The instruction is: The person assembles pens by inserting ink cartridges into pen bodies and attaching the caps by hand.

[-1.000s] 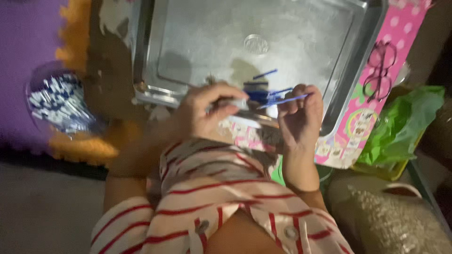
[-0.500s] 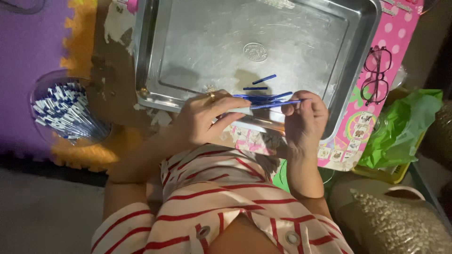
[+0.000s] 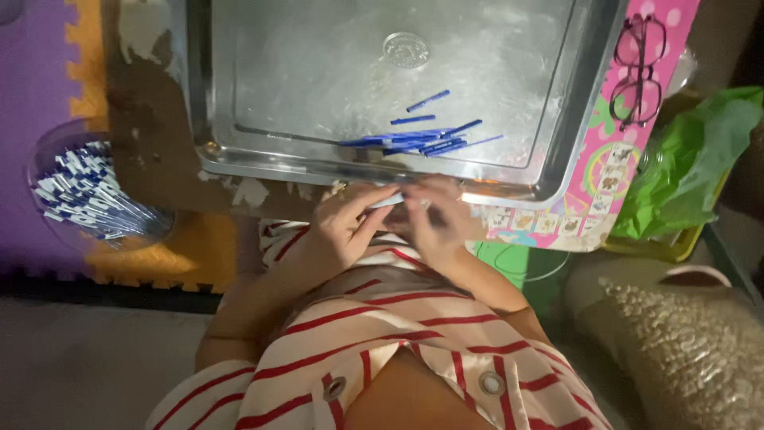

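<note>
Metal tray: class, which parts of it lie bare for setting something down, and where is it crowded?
The metal tray is bare across its left half and far side around the round embossed mark. The blue sticks crowd its near right part. Just off the near rim, the left hand and right hand meet.

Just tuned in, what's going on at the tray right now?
A person in a red-and-white striped top has both hands together at the near edge of a metal tray. The left hand and right hand pinch a small pale, thin piece between the fingertips; what it is cannot be told. A small pile of blue sticks lies on the tray. A clear bowl of blue-and-white pieces sits to the left, and a pair of glasses lies on a pink mat on the right.
</note>
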